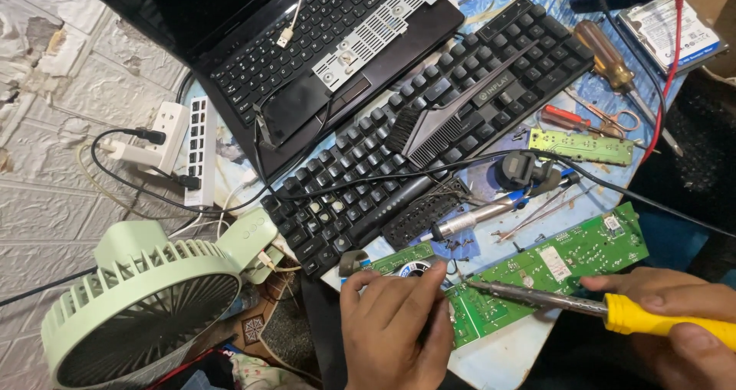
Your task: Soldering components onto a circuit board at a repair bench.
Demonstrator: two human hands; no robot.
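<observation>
- The long green printed circuit board (567,256) lies tilted across the near right part of the bench (498,355), its low end toward the person.
- The right hand (682,321) is closed around the yellow plastic handle of a soldering iron (606,309); the iron's dark metal shaft runs left over the green board, with its tip on the board's lower left part.
- The left hand (395,325) rests at the board's left end, fingers curled and pressed down on it; whether it grips anything I cannot tell.
- Just above the board lies a silver pen-shaped tool with a blue grip (491,210), among loose screws.
- Beyond that, further from the board, a black mechanical keyboard (429,129) lies aslant, with a black plastic brush (441,125) on its keys.
- Behind the keyboard sits an open black laptop (307,60).
- Far left of the board stands a pale green round desk fan (146,306).
- Up and right of the board lie a smaller green circuit strip (583,146) and an amber-handled screwdriver (609,56).
</observation>
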